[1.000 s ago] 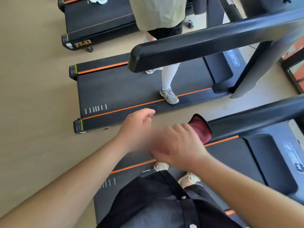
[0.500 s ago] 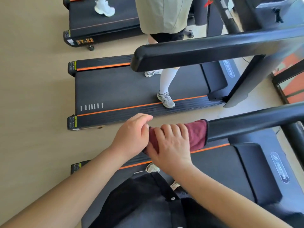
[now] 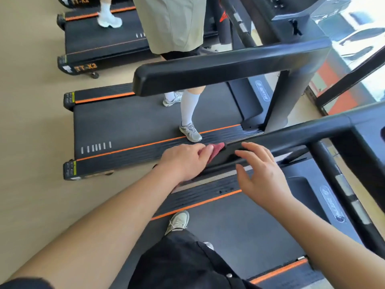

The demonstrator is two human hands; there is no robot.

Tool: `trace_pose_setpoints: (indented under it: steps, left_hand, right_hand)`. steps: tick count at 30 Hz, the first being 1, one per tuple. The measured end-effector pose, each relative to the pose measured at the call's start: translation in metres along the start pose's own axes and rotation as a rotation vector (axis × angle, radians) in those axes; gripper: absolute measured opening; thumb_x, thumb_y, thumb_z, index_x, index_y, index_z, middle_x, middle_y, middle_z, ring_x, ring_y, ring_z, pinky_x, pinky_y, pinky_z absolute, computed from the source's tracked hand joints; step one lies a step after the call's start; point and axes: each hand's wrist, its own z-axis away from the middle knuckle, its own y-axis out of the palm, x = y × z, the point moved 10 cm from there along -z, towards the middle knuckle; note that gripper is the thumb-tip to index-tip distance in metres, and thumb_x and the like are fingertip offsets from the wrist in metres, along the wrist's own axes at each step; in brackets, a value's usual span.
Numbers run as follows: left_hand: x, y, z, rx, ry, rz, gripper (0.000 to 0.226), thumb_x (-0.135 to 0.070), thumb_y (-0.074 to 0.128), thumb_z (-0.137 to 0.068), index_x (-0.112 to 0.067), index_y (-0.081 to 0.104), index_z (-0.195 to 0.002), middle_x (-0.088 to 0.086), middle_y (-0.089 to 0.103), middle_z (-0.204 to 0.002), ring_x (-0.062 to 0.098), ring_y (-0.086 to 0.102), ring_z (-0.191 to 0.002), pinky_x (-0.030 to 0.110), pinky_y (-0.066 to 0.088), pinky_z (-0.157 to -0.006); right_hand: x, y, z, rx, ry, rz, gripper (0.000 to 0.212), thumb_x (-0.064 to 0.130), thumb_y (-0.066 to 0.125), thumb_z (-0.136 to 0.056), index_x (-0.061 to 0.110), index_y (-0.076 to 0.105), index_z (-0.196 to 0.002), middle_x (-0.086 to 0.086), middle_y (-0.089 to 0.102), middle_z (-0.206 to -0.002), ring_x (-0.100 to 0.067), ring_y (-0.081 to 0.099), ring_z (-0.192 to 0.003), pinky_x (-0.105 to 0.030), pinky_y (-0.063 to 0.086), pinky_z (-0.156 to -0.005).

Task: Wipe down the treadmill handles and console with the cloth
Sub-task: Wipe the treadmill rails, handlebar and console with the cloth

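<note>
The dark red cloth [image 3: 216, 150] is bunched at the near end of my treadmill's left black handle [image 3: 291, 138]. My left hand [image 3: 185, 161] is closed over the cloth and the handle's tip, so most of the cloth is hidden. Just to the right, my right hand [image 3: 260, 172] hovers beside the handle with fingers spread, holding nothing. The handle runs up and right toward the console, whose corner [image 3: 373, 130] shows at the right edge.
Another person [image 3: 177, 24] stands on the neighbouring treadmill [image 3: 125, 122], whose handle [image 3: 208, 74] crosses above mine. A third treadmill [image 3: 93, 38] lies behind. My own belt [image 3: 239, 226] and shoe [image 3: 179, 221] are below. A window is at the right.
My right hand has let go of the cloth and lifted off the handle, fingers spread. My left hand has taken the cloth at the handle's end. The view has tilted and widened.
</note>
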Motion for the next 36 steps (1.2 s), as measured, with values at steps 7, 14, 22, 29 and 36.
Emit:
trace_pose_setpoints:
  steps: [7,14,22,29,36]
  left_hand:
    - [0.026,0.011,0.081,-0.495,0.305,-0.067,0.049,-0.037,0.040,-0.108,-0.021,0.046,-0.153,0.004,0.055,-0.146,0.034,0.056,-0.126,0.049,0.046,-0.104]
    - [0.029,0.016,0.076,-0.425,0.202,-0.173,0.059,-0.050,0.029,-0.105,-0.023,0.037,-0.157,0.008,0.051,-0.149,0.038,0.051,-0.130,0.051,0.042,-0.108]
    - [0.004,-0.009,0.031,-0.343,0.001,-0.076,0.048,-0.056,0.019,-0.105,-0.036,0.062,-0.115,-0.001,0.070,-0.116,0.034,0.064,-0.107,0.040,0.044,-0.080]
    - [0.029,0.046,0.120,-0.527,0.273,-0.152,0.054,-0.031,0.046,-0.104,-0.015,0.041,-0.156,0.009,0.028,-0.167,0.037,0.019,-0.155,0.059,0.020,-0.123]
    - [-0.002,-0.005,0.027,-0.315,0.308,-0.173,0.054,-0.054,0.028,-0.104,-0.037,0.041,-0.153,-0.003,0.053,-0.149,0.028,0.055,-0.128,0.047,0.050,-0.097]
  right_hand:
    - [-0.006,0.011,-0.011,0.152,-0.051,0.084,0.063,0.023,0.084,-0.076,0.009,0.062,-0.133,-0.009,0.055,-0.143,-0.029,0.044,-0.137,-0.043,0.042,-0.111]
    - [-0.001,0.028,-0.032,0.337,-0.047,0.262,0.076,0.043,0.083,-0.076,0.024,0.052,-0.143,0.007,0.051,-0.144,-0.020,0.040,-0.138,-0.034,0.036,-0.110]
    - [-0.008,0.028,-0.043,0.318,0.062,0.306,0.068,0.048,0.084,-0.070,0.033,0.059,-0.131,0.014,0.056,-0.130,-0.013,0.046,-0.124,-0.034,0.050,-0.089]
    - [-0.014,0.030,-0.047,0.316,0.096,0.278,0.068,0.044,0.089,-0.063,0.035,0.063,-0.125,0.014,0.058,-0.122,-0.013,0.047,-0.118,-0.032,0.047,-0.080]
    - [-0.012,0.029,-0.048,0.333,0.102,0.296,0.070,0.046,0.090,-0.062,0.036,0.063,-0.126,0.015,0.057,-0.119,-0.013,0.047,-0.117,-0.033,0.048,-0.082]
